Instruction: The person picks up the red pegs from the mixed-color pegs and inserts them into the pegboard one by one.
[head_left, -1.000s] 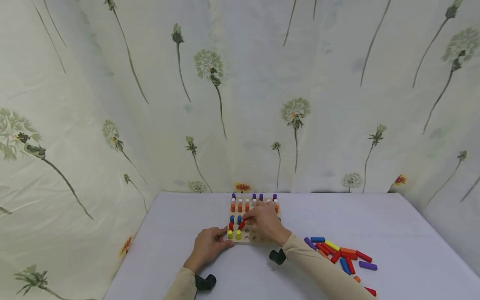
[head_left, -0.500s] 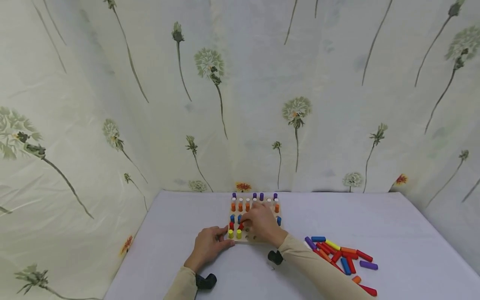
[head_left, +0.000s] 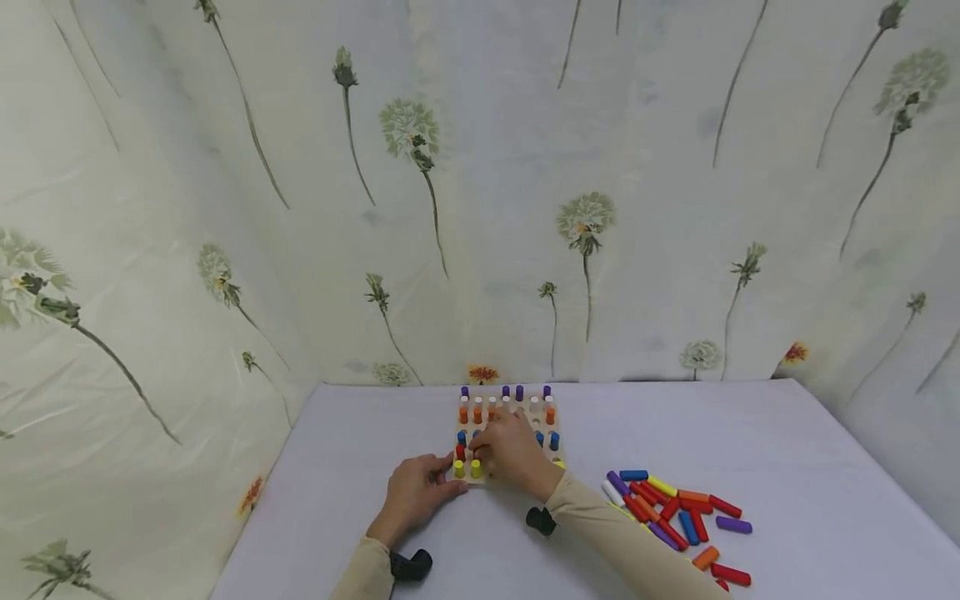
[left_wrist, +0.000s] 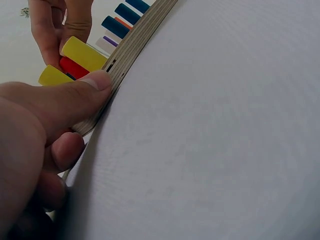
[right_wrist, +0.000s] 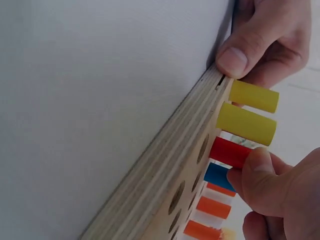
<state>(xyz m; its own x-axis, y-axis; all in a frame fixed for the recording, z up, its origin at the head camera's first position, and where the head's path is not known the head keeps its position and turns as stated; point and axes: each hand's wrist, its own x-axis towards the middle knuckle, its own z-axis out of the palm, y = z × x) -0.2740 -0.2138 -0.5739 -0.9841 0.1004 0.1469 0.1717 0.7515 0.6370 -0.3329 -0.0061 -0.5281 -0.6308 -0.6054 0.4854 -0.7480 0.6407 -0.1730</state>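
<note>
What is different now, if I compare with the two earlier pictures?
The right hand has moved slightly left, and the red peg it pinches, tilted before, now stands upright in the board. The right sleeve also shifted left, uncovering a loose white peg. The left hand still holds the board's corner.

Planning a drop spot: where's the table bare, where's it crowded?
Bare table: behind the loose pegs, right of the pegboard; and left of the left hand, to the table's edge. Crowded: the loose pegs beside the right sleeve, and the pegboard, where the right hand pinches a red peg.
</note>
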